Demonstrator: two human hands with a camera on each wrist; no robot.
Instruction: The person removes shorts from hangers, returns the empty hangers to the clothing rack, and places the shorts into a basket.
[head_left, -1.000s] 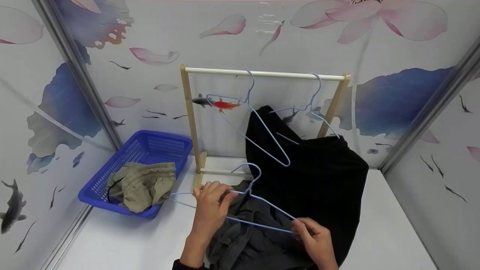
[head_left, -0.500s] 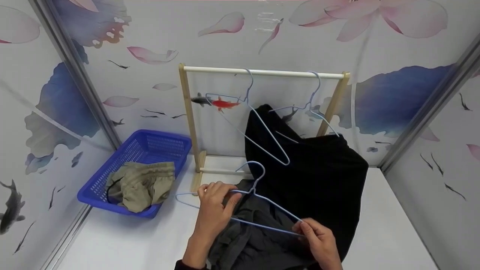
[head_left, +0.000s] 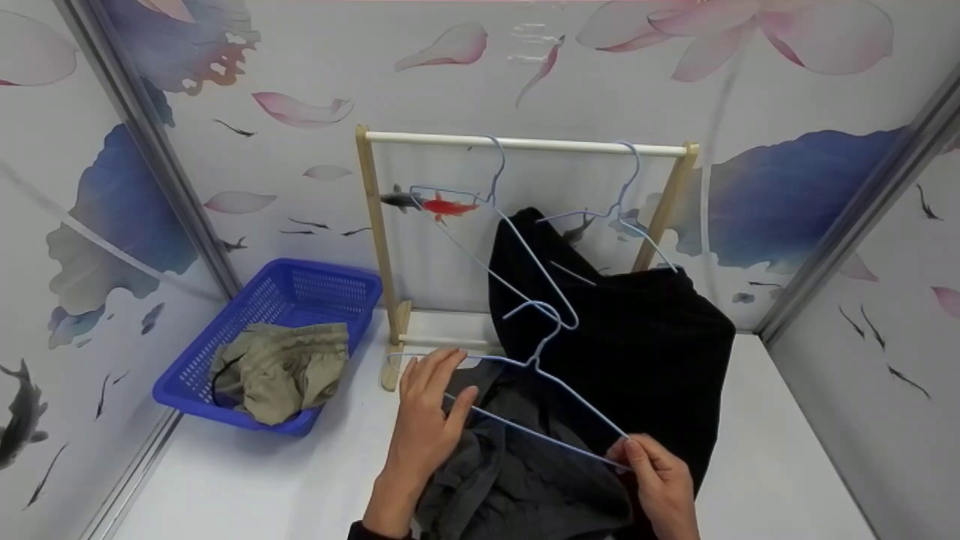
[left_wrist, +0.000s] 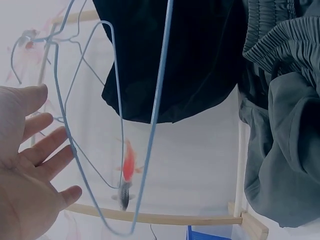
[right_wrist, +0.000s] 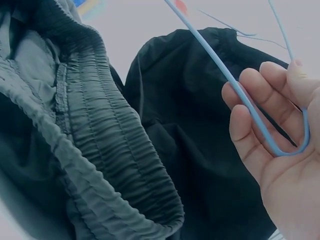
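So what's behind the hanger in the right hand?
Behind the hanger in the right hand, the head view mostly shows dark grey cloth and black cloth. Whatever's under the dark grey cloth is covered, so I can't tell.

At lower centre, a person's left hand [head_left: 431,409] has uncurled its fingers from the blue hanger [head_left: 534,363], now higher and farther right in frame; the right hand [head_left: 661,478] has shifted rightward too.
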